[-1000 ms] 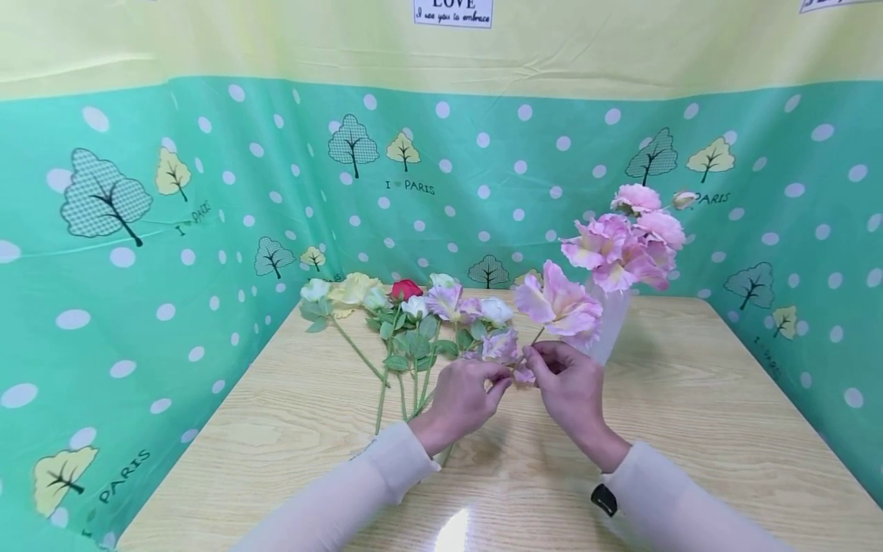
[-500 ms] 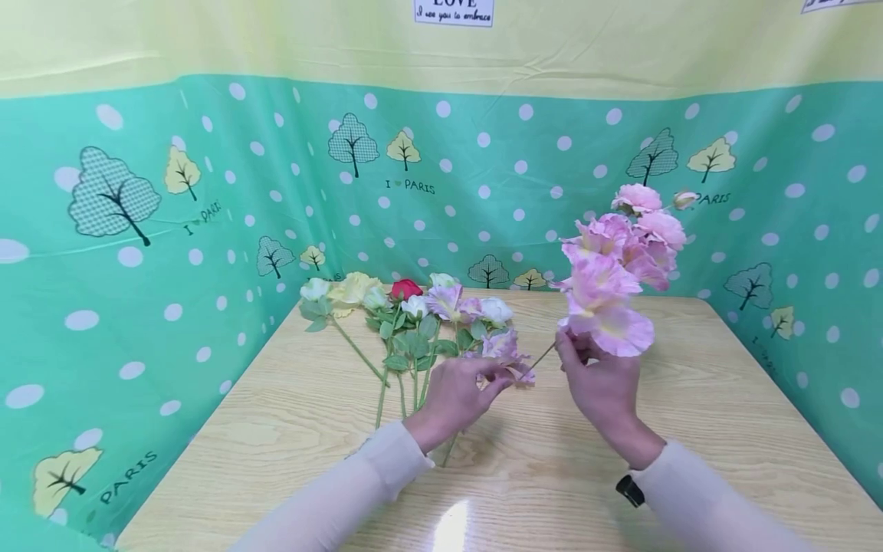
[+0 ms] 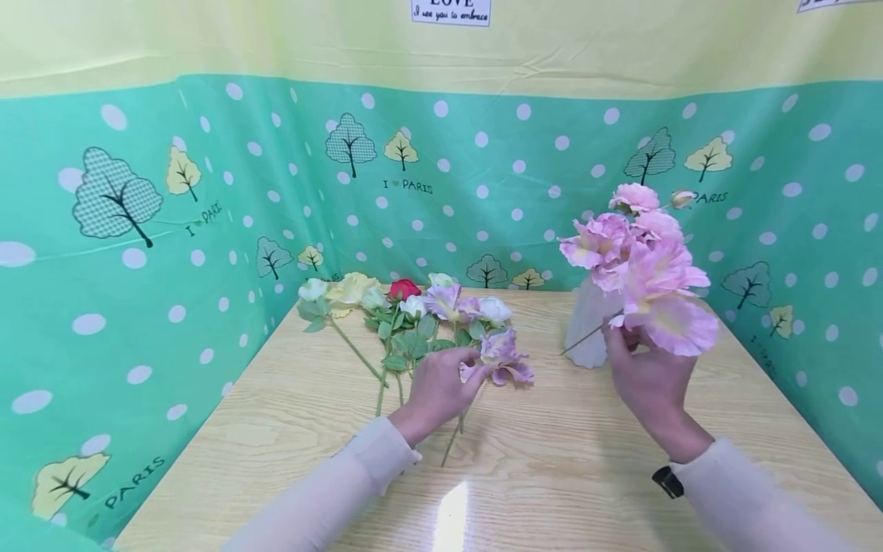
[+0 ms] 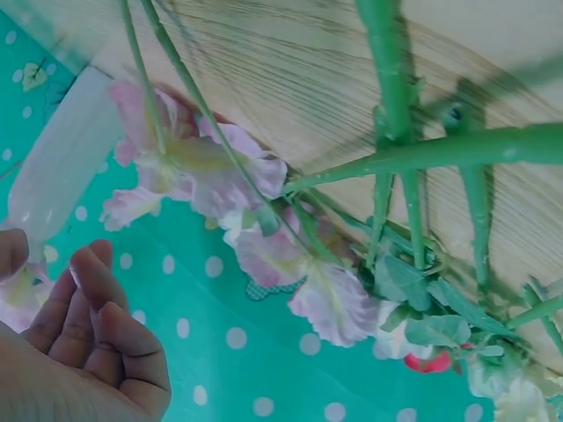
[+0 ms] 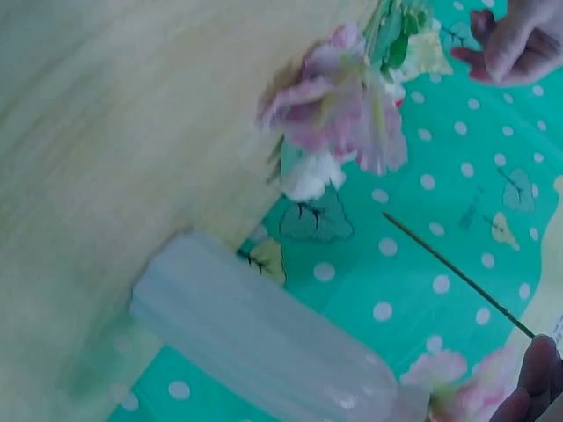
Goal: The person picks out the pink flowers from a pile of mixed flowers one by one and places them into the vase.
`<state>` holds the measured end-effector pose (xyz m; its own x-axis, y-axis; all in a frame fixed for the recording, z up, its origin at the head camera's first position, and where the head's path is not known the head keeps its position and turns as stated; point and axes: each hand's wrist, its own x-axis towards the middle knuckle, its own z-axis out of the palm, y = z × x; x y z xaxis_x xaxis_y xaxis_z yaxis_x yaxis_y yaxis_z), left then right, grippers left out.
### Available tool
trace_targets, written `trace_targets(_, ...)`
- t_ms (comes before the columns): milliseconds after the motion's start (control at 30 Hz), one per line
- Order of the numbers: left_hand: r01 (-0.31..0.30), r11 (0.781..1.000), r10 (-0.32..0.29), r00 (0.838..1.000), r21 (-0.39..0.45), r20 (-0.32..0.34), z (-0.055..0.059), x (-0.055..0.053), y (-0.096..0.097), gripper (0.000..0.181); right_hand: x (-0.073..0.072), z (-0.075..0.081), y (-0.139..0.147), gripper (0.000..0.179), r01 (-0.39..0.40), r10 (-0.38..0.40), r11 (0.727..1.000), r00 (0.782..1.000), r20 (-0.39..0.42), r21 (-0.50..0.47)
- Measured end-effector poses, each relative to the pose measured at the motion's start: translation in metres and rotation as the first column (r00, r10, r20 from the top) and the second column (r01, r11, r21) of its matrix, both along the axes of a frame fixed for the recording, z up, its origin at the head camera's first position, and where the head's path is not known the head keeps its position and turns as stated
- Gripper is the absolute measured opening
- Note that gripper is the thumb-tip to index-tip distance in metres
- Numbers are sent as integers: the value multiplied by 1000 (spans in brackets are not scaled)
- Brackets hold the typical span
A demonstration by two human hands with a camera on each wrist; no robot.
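Observation:
My right hand (image 3: 651,379) pinches the thin stem (image 5: 457,274) of a large pink artificial flower (image 3: 665,318). The bloom overlaps the pink flowers (image 3: 599,244) in the vase in the head view, and the stem's bare end slants down left across the white vase (image 3: 585,333). My left hand (image 3: 441,386) is over the flowers lying on the table, beside a lilac-pink flower (image 3: 502,354). In the left wrist view its fingers (image 4: 132,338) are loosely bent, the thumb apart from them, with nothing between.
Several artificial flowers lie at the table's back left: a yellow one (image 3: 350,291), a red rose (image 3: 404,289) and white ones (image 3: 494,310), their green stems pointing toward the front. A green dotted cloth (image 3: 441,207) hangs around the wooden table (image 3: 552,475).
The right hand has moved right with the pink flower, toward the front of the vase. The left hand has let go of the stem's lower end and shifted slightly left.

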<state>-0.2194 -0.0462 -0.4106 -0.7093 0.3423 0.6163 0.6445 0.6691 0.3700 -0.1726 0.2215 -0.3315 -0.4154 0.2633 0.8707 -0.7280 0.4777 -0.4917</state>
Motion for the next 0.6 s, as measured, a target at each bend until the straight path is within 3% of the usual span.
trace_targets(200, 0, 1000, 0, 1000, 3, 28, -2, -1, -4, 20, -2, 18, 12, 14, 39, -39, 999, 998, -48, -4)
trace_targets(367, -8, 1000, 7, 998, 14, 56, -3, -3, -7, 18, -5, 26, 22, 33, 95, -96, 995, 995, -33, -24)
trace_targets(600, -30, 999, 28, 993, 11, 114, -4, -3, -12, 21, -10, 40, 28, 42, 113, -119, 990, 990, -74, -83)
